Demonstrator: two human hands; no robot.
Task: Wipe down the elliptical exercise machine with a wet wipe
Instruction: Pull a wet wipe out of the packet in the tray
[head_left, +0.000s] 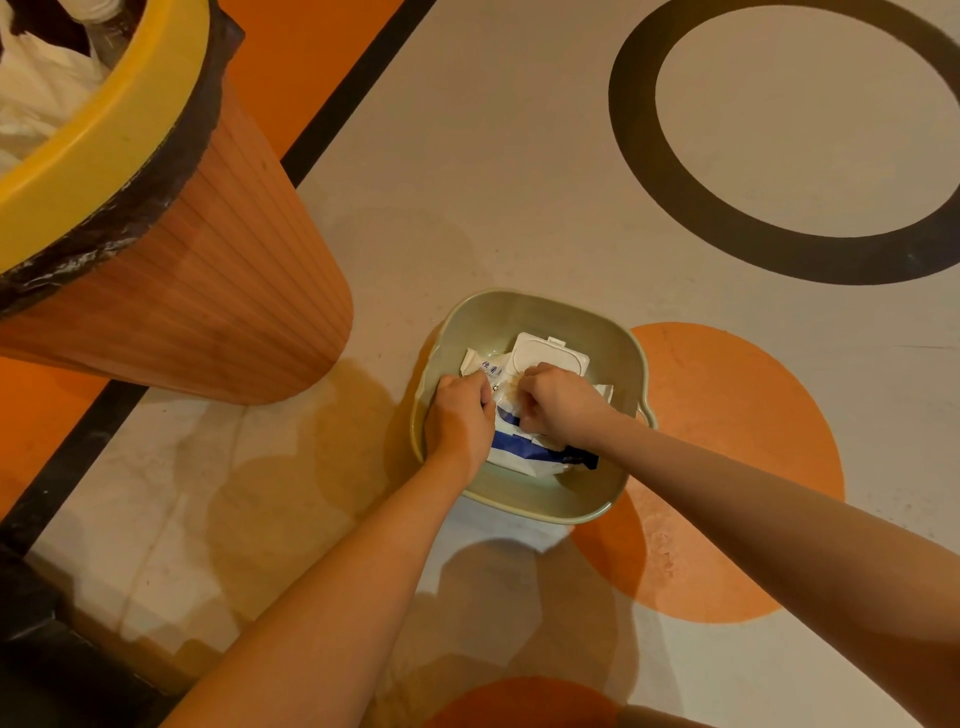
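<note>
A white and blue wet wipe pack (530, 452) lies inside a pale green basin (602, 332) on the floor. Its white flip lid (548, 353) stands open at the far end. My left hand (460, 421) grips the pack's left side with curled fingers. My right hand (558, 405) sits over the middle of the pack with fingers curled, pinching at the opening under the lid. What it pinches is hidden by the fingers. The elliptical machine is not in view.
An orange ribbed trash bin (208, 291) with a yellow rim and black liner stands at the left, holding white waste. The floor is pale with orange circles, a black ring (644, 171) and a black stripe (343, 98). A dark object (36, 654) fills the lower left corner.
</note>
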